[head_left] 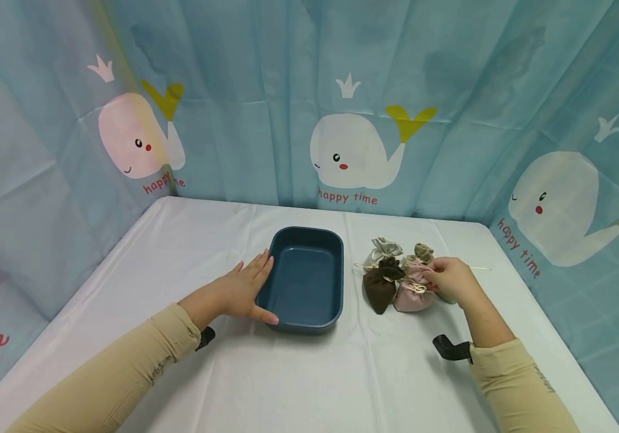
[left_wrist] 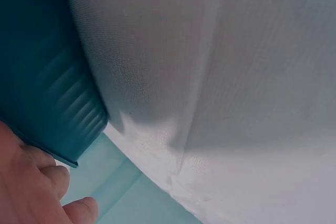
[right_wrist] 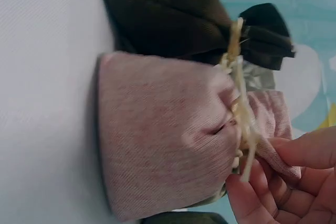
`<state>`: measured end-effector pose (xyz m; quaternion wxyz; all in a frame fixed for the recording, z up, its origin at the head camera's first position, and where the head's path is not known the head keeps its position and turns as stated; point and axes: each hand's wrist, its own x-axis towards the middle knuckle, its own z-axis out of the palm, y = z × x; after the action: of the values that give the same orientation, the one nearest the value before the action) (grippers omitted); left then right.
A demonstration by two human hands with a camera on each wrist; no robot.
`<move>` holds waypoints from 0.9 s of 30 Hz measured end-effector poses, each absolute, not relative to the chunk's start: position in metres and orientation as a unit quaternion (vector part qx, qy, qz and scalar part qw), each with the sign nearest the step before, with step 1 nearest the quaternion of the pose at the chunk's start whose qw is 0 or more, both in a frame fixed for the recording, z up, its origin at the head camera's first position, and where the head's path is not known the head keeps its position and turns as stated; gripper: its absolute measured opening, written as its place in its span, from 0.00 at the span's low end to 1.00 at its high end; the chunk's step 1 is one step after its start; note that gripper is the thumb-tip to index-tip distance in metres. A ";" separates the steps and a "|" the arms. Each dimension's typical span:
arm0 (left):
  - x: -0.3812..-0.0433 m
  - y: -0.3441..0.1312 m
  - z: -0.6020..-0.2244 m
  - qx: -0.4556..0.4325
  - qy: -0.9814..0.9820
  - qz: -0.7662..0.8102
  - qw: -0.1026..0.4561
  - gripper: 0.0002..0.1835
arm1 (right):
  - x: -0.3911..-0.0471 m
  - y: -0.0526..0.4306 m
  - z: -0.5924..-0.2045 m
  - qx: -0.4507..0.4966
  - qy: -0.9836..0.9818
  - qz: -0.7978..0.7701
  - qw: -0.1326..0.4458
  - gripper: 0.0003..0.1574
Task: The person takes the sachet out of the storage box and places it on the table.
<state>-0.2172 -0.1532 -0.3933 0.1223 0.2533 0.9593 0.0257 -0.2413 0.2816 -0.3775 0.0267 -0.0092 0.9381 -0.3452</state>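
A dark blue rectangular tub point(head_left: 309, 273) stands on the white cloth, its inside bare. My left hand point(head_left: 243, 290) rests against its left rim with fingers spread, thumb at the near corner; the left wrist view shows the fingers point(left_wrist: 52, 177) along the tub's edge. To the right, my right hand point(head_left: 452, 279) pinches the gathered neck of a pink drawstring pouch point(right_wrist: 168, 135) between thumb and fingers. The pouch sits upright, tied with a cream cord point(right_wrist: 244, 119). Beside it leans a dark brown pouch point(head_left: 379, 288). Behind them are a grey pouch point(head_left: 387, 248) and an olive pouch point(head_left: 424, 252), partly hidden.
A white cloth point(head_left: 287, 385) covers the table. Blue curtains point(head_left: 244, 138) printed with whales enclose its back and sides. Black wrist straps point(head_left: 450, 349) show at both sleeves. A dark green edge point(right_wrist: 184, 217) shows beneath the pink pouch in the right wrist view.
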 end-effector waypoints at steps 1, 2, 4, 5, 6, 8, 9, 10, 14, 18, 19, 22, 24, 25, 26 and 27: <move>-0.218 -0.153 -0.394 0.254 0.959 0.026 0.121 0.72 | -0.242 0.282 -0.378 -0.013 0.939 -0.341 0.027 0.11; -0.218 -0.153 -0.394 0.254 0.959 0.026 0.120 0.72 | -0.242 0.282 -0.379 -0.016 0.941 -0.338 0.028 0.12; -0.219 -0.153 -0.394 0.255 0.960 0.025 0.117 0.73 | -0.242 0.283 -0.379 -0.020 0.943 -0.332 0.030 0.12; -0.219 -0.153 -0.394 0.256 0.959 0.025 0.116 0.73 | -0.242 0.283 -0.379 -0.020 0.944 -0.329 0.033 0.11; -0.219 -0.153 -0.394 0.256 0.959 0.025 0.115 0.73 | -0.242 0.283 -0.379 -0.022 0.945 -0.324 0.036 0.11; -0.220 -0.154 -0.395 0.257 0.959 0.026 0.117 0.73 | -0.241 0.284 -0.378 -0.025 0.947 -0.317 0.045 0.11; -0.220 -0.154 -0.395 0.257 0.959 0.028 0.117 0.73 | -0.241 0.285 -0.377 -0.027 0.948 -0.315 0.050 0.11; -0.221 -0.154 -0.396 0.257 0.959 0.028 0.117 0.73 | -0.241 0.285 -0.376 -0.029 0.948 -0.312 0.055 0.11; -0.221 -0.154 -0.396 0.258 0.958 0.025 0.120 0.72 | -0.240 0.287 -0.369 -0.040 0.952 -0.296 0.071 0.12; -0.220 -0.154 -0.392 0.255 0.959 0.021 0.122 0.72 | -0.239 0.287 -0.358 -0.060 0.960 -0.262 0.073 0.14; -0.219 -0.153 -0.391 0.254 0.959 0.022 0.123 0.72 | -0.239 0.287 -0.355 -0.062 0.960 -0.261 0.074 0.15; -0.218 -0.153 -0.389 0.253 0.959 0.018 0.126 0.71 | -0.239 0.287 -0.345 -0.074 0.963 -0.251 0.063 0.18; -0.218 -0.155 -0.386 0.251 0.960 0.007 0.124 0.69 | -0.240 0.287 -0.339 -0.085 0.965 -0.242 0.045 0.19; -0.218 -0.156 -0.385 0.249 0.961 0.003 0.121 0.68 | -0.241 0.287 -0.336 -0.092 0.966 -0.238 0.032 0.19; -0.219 -0.158 -0.383 0.247 0.962 -0.001 0.115 0.66 | -0.242 0.286 -0.334 -0.102 0.968 -0.230 0.016 0.19; -0.219 -0.159 -0.381 0.242 0.964 -0.008 0.108 0.65 | -0.243 0.286 -0.332 -0.113 0.968 -0.223 0.000 0.20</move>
<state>-0.2190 -0.1593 -0.3811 0.1080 0.2418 0.9643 -0.0075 -0.2425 0.2864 -0.3324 -0.0003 -0.1128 0.9682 -0.2232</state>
